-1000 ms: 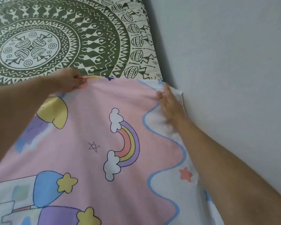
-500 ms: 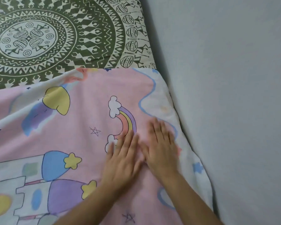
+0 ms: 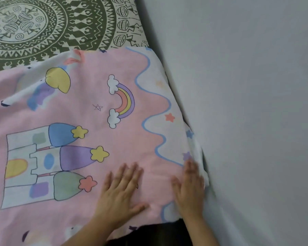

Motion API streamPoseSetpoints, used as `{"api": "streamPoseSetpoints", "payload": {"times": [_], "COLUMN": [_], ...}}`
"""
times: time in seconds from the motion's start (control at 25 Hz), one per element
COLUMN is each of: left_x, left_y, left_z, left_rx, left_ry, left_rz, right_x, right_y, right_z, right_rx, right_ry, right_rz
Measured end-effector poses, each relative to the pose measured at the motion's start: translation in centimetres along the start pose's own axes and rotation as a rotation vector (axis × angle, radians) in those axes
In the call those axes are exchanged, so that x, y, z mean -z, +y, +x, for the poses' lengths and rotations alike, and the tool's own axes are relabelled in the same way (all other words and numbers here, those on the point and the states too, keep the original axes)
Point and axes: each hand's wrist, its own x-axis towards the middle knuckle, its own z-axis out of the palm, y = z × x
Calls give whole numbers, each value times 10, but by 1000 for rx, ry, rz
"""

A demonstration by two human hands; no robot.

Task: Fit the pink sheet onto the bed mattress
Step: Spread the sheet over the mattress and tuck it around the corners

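Hands: left hand (image 3: 120, 189) and right hand (image 3: 189, 188) lay flat, fingers spread, gripping nothing
Sheet edge: pink sheet (image 3: 100, 110) met wall (image 3: 247, 103) just right of right hand

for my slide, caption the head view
Both hands, left and right, press flat on the pink sheet beside the wall.

mattress hidden under pink sheet (image 3: 96, 110), right hand (image 3: 189, 190) blurred

Single head view looks steeply down, close over the bed (image 3: 89, 107) beside the wall (image 3: 247, 103)
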Motion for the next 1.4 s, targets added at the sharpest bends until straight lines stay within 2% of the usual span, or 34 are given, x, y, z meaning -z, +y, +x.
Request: {"api": "streamPoseSetpoints", "payload": {"times": [0.08,0.12,0.2,0.28,0.36,0.44,0.48,0.56,0.6,0.68,0.76,0.8,0.88,1.0,1.04,1.08,1.12,1.2,1.28,1.32,1.4], "left_x": [-4,-4,-9,-13,-16,-17,-14,-4,3,8,-3,-10,-16,-12,-12,-15,-17,-17,-13,-13,-12], "left_y": [7,11,30,50,70,85,90,91,85,56,19,2,-28,-63,-69,-73,-76,-83,-88,-92,-110], "left_z": [-7,-9,-13,-13,-13,-10,-9,-6,-7,-14,-43,-61,-97,-154,-166,-173,-175,-179,-184,-191,-226], "left_rx": [57,55,57,44,-64,-184,-183,-13,152,521,749,796,899,1252,1291,1248,1145,935,822,798,802], "left_ry": [-21,-28,-42,-64,-82,-83,-64,31,83,163,116,76,-10,-27,-23,4,42,-9,-130,-149,-101], "left_rz": [6,11,27,33,65,110,116,46,-15,-151,-216,-193,-178,-308,-308,-270,-234,-270,-309,-305,-282], "right_x": [5,10,12,13,16,21,25,31,34,28,11,2,-5,15,22,26,23,-1,-22,-30,-45], "right_y": [28,33,40,48,57,61,61,47,34,3,-22,-23,-8,-7,-24,-47,-73,-131,-175,-190,-212], "right_z": [-9,-10,-13,-4,4,6,3,-6,-10,-11,-13,-12,-10,-23,-26,-31,-38,-60,-86,-98,-120], "right_rx": [-298,-341,-289,-230,-214,-269,-312,-387,-325,71,523,635,582,170,4,-56,27,416,746,758,526], "right_ry": [33,-6,-67,-85,-75,-28,4,78,134,170,-11,-114,-235,-252,-256,-220,-201,-262,-371,-473,-558], "right_rz": [282,402,514,423,281,167,138,151,170,119,-31,-125,-299,-312,-252,-208,-188,-256,-364,-403,-516]}}
